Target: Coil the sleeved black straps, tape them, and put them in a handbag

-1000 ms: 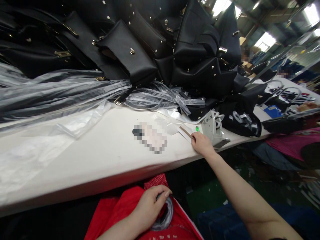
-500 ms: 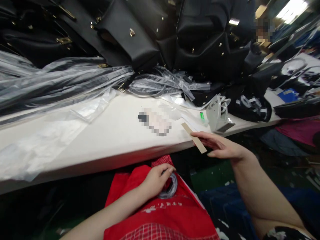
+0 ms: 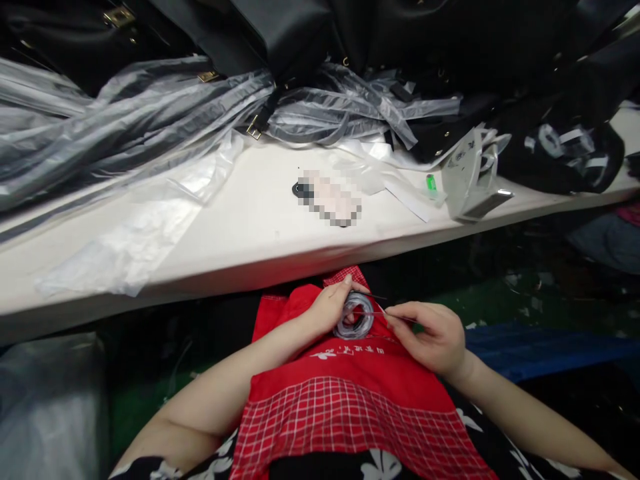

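My left hand (image 3: 336, 305) is closed around a coil (image 3: 356, 319), a ring-shaped roll that looks wrapped in clear plastic. Held over the red apron (image 3: 320, 370), the coil has a dark thin end sticking out to the right near my fingertips. My right hand (image 3: 431, 333) is just right of it, thumb and forefinger pinched on a thin strip (image 3: 379, 313). Seen nearly edge-on, that strip reaches across the coil's opening; whether it touches the coil I cannot tell.
Beyond my hands runs a white-covered table (image 3: 240, 227). On it lie a phone (image 3: 327, 199), plastic-wrapped straps (image 3: 150, 127), a crumpled plastic sheet (image 3: 135, 233), a white holder (image 3: 475, 177) and a small green item (image 3: 431, 183). Black bags (image 3: 390, 40) are piled along the back.
My right hand has come from the table edge, where it held a flat tan strip, down beside the coil. My left hand still holds the coil. The view has tilted downward.
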{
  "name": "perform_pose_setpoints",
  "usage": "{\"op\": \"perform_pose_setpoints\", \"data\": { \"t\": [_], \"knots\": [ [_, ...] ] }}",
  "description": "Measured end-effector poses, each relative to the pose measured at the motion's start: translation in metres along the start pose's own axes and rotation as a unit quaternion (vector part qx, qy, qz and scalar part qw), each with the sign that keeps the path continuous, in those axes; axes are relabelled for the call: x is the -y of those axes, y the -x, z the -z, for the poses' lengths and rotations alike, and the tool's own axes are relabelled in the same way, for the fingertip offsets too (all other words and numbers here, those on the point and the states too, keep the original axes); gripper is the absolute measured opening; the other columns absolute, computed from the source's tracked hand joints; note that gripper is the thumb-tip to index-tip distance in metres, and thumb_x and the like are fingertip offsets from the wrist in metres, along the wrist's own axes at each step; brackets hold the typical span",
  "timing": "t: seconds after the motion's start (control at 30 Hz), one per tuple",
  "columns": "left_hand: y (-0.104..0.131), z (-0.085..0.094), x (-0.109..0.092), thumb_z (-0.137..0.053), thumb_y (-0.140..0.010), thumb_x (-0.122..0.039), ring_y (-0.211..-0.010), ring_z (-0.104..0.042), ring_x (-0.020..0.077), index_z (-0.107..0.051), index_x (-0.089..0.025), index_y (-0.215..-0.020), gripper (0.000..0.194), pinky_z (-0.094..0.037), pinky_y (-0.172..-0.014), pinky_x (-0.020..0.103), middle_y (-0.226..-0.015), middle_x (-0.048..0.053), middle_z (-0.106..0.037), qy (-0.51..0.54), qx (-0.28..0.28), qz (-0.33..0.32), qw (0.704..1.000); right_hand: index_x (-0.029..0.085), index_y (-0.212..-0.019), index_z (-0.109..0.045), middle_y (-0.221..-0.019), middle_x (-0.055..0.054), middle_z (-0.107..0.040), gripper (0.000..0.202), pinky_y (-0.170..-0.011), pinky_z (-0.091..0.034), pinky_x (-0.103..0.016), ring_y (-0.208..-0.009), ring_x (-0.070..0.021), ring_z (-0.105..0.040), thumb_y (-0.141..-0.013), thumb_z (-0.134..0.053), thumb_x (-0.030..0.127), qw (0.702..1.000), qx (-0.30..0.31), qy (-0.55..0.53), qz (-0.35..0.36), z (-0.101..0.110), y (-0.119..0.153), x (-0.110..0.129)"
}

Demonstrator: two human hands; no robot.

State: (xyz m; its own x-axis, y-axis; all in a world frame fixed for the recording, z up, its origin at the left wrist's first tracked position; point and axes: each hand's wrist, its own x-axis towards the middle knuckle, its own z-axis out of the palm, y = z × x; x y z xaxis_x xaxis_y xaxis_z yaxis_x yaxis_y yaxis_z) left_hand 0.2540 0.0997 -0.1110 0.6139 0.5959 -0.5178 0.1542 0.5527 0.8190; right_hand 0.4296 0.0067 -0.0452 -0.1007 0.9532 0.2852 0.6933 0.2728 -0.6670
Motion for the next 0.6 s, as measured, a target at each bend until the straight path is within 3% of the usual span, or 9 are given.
{"op": "perform_pose_setpoints", "data": {
  "t": [0.1,0.27,0.47,0.6],
  "knots": [
    [0.000,-0.001,0.004,-0.034,-0.086,-0.072,-0.044,-0.052,0.0138,-0.070,-0.015,-0.098,0.069,-0.042,-0.048,0.025,-0.051,0.000,-0.059,-0.012,-0.008,-0.014,1.000,0.016,-0.081,-0.065,-0.070,-0.002,-0.069,0.004,-0.058,-0.044,-0.025,-0.058,-0.0127,-0.062,-0.085,-0.063,0.017,0.995,0.002,0.076,0.058,-0.004,0.001,0.004],
    [-0.001,0.000,0.012,-0.031,-0.091,-0.066,-0.048,-0.054,0.0144,-0.069,-0.016,-0.102,0.064,-0.044,-0.051,0.026,-0.057,0.002,-0.062,-0.035,-0.011,-0.034,0.999,0.018,-0.060,-0.053,-0.053,0.000,-0.055,0.028,-0.054,-0.034,-0.028,-0.050,-0.0121,-0.051,-0.087,-0.057,0.023,0.985,0.024,0.157,0.070,-0.019,-0.002,0.009],
    [0.005,0.003,0.004,-0.041,-0.090,-0.057,-0.061,-0.060,0.0168,-0.069,-0.016,-0.094,0.050,-0.049,-0.062,0.028,-0.068,0.003,-0.066,-0.047,-0.009,-0.084,0.995,0.018,-0.061,-0.055,-0.057,-0.002,-0.058,0.029,-0.057,-0.031,-0.029,-0.054,-0.0133,-0.052,-0.089,-0.053,0.026,0.978,0.065,0.197,0.025,-0.042,-0.008,-0.004],
    [0.008,0.011,-0.003,-0.047,-0.089,-0.045,-0.078,-0.062,0.0191,-0.069,-0.017,-0.084,0.037,-0.048,-0.076,0.030,-0.082,0.005,-0.069,-0.092,-0.027,-0.128,0.987,0.017,-0.071,-0.065,-0.067,-0.002,-0.064,0.025,-0.061,-0.035,-0.025,-0.061,-0.0127,-0.055,-0.091,-0.057,0.031,0.991,0.082,0.087,-0.064,-0.038,-0.013,-0.008]
  ]
}}
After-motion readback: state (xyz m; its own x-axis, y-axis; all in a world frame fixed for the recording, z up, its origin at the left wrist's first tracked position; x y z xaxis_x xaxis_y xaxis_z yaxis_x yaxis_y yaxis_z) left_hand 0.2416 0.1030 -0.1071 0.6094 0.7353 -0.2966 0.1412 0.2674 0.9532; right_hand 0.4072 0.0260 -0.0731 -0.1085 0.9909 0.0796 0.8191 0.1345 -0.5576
